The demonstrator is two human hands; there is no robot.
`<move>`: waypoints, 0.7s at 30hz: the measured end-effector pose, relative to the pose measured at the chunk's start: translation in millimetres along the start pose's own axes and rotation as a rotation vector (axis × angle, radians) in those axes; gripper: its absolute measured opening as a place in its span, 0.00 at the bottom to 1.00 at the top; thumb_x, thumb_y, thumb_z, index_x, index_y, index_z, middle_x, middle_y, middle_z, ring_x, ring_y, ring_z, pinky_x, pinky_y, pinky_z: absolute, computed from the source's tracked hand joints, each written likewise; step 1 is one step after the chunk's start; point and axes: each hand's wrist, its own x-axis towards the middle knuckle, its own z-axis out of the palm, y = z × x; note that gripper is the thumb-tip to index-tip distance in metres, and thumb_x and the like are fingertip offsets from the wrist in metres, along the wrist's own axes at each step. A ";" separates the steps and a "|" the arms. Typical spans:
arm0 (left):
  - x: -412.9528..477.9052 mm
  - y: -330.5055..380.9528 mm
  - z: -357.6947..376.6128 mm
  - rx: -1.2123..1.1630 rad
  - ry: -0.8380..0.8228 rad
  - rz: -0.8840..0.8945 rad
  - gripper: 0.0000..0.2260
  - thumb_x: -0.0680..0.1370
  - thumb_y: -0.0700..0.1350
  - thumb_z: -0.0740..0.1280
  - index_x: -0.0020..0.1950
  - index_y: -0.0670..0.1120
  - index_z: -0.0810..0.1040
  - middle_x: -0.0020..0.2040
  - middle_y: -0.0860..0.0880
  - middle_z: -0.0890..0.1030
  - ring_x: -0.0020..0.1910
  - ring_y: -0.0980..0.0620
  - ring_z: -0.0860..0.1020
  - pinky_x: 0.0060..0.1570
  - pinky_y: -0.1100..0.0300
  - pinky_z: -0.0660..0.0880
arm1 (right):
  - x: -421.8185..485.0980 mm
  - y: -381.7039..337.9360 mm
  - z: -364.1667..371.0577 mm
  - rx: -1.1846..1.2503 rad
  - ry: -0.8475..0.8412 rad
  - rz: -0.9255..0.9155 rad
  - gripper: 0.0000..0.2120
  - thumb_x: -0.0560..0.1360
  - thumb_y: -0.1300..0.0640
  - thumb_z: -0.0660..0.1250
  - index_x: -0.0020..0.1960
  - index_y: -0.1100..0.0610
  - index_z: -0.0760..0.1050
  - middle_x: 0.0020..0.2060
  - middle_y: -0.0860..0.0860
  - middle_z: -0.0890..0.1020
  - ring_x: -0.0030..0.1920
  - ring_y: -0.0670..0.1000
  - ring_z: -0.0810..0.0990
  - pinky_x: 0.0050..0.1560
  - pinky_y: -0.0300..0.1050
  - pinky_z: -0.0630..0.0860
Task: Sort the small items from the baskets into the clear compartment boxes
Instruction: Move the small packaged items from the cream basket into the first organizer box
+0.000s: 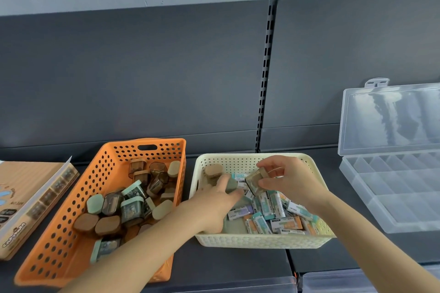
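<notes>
A: You're at the picking step. Your right hand [292,181] pinches a small brown block [254,181] between thumb and fingertips, just above the heap in the cream basket [262,241].

B: Your left hand [214,204] is down in the same basket, at 9 o'clock from that block, with its fingers on a grey-green piece [232,184]. It's too blurred for me to tell whether you've closed on it.

A: The clear compartment box [392,197] sits open at 3 o'clock from the basket, well apart. Its cells look unfilled, so I judge the sorting has barely begun.

B: For your next move, I'd carry the brown block out toward 3 o'clock, over the basket's rim, and set it into one cell. Choose a cell you can keep for that kind.

A: Mind the wrapped erasers [264,207] beneath your hands. They're a different sort and want another cell. The orange basket [71,209] at 9 o'clock holds more blocks like yours.
</notes>
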 end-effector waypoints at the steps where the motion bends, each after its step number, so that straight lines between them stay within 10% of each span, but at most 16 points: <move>1: 1.7 2.3 -2.7 0.039 0.007 -0.004 0.37 0.71 0.31 0.64 0.75 0.52 0.56 0.75 0.47 0.46 0.53 0.39 0.74 0.40 0.52 0.72 | 0.1 -0.4 -0.7 -0.003 0.004 -0.005 0.15 0.68 0.62 0.75 0.52 0.50 0.79 0.43 0.44 0.82 0.44 0.44 0.81 0.41 0.33 0.77; 7: 4.7 -7.2 -10.2 -0.067 0.028 -0.018 0.17 0.66 0.39 0.72 0.52 0.44 0.74 0.67 0.50 0.56 0.39 0.46 0.77 0.33 0.53 0.75 | 2.6 4.9 -8.1 -0.035 0.049 -0.002 0.15 0.68 0.61 0.75 0.52 0.48 0.79 0.44 0.44 0.82 0.42 0.43 0.81 0.41 0.36 0.80; 21: 1.9 -17.1 -8.3 -0.215 0.145 0.024 0.10 0.68 0.41 0.73 0.47 0.47 0.79 0.71 0.52 0.57 0.47 0.50 0.76 0.37 0.58 0.73 | -0.1 -12.6 0.4 -0.029 0.064 0.011 0.14 0.69 0.59 0.75 0.53 0.50 0.79 0.44 0.44 0.82 0.42 0.40 0.80 0.33 0.27 0.74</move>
